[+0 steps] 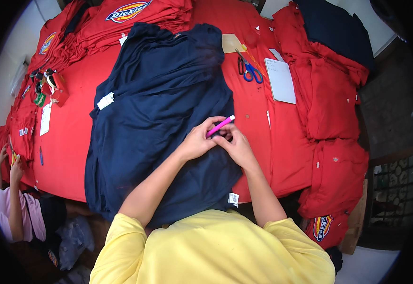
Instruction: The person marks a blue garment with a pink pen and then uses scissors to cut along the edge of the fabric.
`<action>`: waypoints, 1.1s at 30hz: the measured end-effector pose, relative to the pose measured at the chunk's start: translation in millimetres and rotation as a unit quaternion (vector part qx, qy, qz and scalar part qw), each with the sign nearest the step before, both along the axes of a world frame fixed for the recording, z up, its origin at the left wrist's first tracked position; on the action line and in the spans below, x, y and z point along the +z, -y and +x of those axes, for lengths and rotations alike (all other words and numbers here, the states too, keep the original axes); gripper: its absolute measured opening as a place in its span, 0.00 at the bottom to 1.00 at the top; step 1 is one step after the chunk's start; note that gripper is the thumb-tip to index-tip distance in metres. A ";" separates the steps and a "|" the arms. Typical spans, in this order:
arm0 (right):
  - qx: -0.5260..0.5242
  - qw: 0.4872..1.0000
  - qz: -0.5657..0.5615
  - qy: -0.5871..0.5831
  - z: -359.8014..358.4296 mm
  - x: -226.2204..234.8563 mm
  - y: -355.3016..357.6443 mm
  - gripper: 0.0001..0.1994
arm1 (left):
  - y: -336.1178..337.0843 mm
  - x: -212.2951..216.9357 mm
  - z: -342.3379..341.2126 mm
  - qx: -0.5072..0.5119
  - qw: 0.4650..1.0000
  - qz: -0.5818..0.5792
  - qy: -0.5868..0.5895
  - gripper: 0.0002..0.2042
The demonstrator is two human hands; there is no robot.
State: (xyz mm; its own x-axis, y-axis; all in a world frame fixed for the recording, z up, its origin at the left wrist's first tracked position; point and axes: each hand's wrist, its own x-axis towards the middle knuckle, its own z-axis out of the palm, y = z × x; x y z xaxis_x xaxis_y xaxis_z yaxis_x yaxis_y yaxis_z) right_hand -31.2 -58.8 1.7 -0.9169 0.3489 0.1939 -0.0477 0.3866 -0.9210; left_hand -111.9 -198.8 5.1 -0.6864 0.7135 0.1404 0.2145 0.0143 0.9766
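Note:
A stack of navy garment pieces [161, 113] lies spread in front of me, with a white label [105, 100] on its left side and a white tag [233, 199] at its near right edge. Above its right side, my left hand [199, 141] is closed around a bright pink pen [221, 126] with a whitish end, which slants up to the right. My right hand [236, 146] meets the left one, its fingers curled together over the navy cloth. What sits between those right fingertips is too small to make out.
Red cloth [64, 161] covers the table. Blue-handled scissors [250, 72] and a white notepad [280, 80] lie to the right, beside folded red garments [331, 99]. More red garments [168, 14] are piled at the back. At far left, another person's hands [16, 168] hold yellow-handled scissors.

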 end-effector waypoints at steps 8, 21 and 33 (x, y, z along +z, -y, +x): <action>0.160 0.959 -0.157 0.174 23.2 58.3 14.7 0.11 | 104.4 96.2 -35.8 -0.013 0.959 -0.204 -0.195 0.11; 0.407 0.894 0.186 -0.022 -215.4 139.0 341.6 0.14 | 191.8 -40.9 -93.1 0.082 0.982 -0.037 -0.168 0.10; 0.105 0.974 0.200 0.001 -485.7 12.2 565.8 0.17 | 215.6 -28.4 -91.6 -0.032 0.976 0.214 0.018 0.05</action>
